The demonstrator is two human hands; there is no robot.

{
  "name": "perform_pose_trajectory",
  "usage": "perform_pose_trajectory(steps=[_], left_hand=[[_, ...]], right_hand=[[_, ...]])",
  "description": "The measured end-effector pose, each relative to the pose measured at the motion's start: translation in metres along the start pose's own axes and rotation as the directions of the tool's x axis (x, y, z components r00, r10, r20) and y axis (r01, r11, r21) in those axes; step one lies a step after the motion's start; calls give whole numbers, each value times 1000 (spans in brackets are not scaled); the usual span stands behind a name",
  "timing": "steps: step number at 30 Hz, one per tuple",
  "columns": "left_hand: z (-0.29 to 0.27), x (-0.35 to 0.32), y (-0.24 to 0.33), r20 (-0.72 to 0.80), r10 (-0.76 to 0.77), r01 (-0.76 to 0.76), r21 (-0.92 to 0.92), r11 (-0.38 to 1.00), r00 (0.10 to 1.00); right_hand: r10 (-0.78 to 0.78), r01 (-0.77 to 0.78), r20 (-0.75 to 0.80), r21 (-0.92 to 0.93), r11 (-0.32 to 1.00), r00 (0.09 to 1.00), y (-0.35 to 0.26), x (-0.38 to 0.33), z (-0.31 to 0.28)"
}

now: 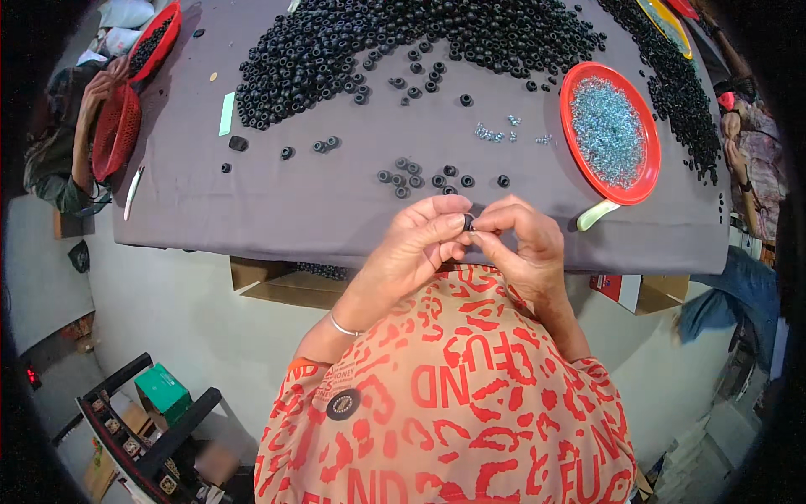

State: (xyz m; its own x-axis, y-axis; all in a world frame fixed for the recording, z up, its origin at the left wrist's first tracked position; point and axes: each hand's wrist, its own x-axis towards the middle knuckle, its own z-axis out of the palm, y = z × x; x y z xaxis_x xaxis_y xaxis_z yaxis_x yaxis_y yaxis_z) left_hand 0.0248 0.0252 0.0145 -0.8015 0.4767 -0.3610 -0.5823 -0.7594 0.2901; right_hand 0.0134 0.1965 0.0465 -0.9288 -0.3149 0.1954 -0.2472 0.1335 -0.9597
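Observation:
Just past the table's near edge, my left hand pinches a small black ring-shaped part between thumb and fingers. My right hand meets it from the right, thumb and forefinger closed together against the part's side. Whatever lies between those right fingertips is too small to make out. Right beyond my hands, several loose black parts of the same round, hollow kind lie on the grey tablecloth. Tiny shiny pieces are scattered a little farther off.
A large heap of black parts covers the far middle. To the right is a red plate of tiny shiny pieces, beside a pale green handle. Smaller black pieces lie far right. Other people's hands work at red baskets on the left.

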Motion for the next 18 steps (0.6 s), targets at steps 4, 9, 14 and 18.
perform_pose_trajectory(steps=[4, 9, 14, 18], left_hand=[[-7, -4, 3, 67, -39, 30, 136, 990, 997], [-4, -23, -5, -17, -190, 187, 270, 944, 982], [-4, -38, 4, -25, -349, 329, 399, 856, 937], [-11, -35, 9, 29, -368, 318, 443, 838, 929]], right_hand=[[161, -172, 92, 123, 977, 983, 2, 1, -5], [190, -257, 366, 144, 956, 911, -2, -2, -11], [23, -153, 497, 221, 963, 867, -6, -6, -10], [-55, -70, 500, 229, 971, 864, -2, 3, -5]])
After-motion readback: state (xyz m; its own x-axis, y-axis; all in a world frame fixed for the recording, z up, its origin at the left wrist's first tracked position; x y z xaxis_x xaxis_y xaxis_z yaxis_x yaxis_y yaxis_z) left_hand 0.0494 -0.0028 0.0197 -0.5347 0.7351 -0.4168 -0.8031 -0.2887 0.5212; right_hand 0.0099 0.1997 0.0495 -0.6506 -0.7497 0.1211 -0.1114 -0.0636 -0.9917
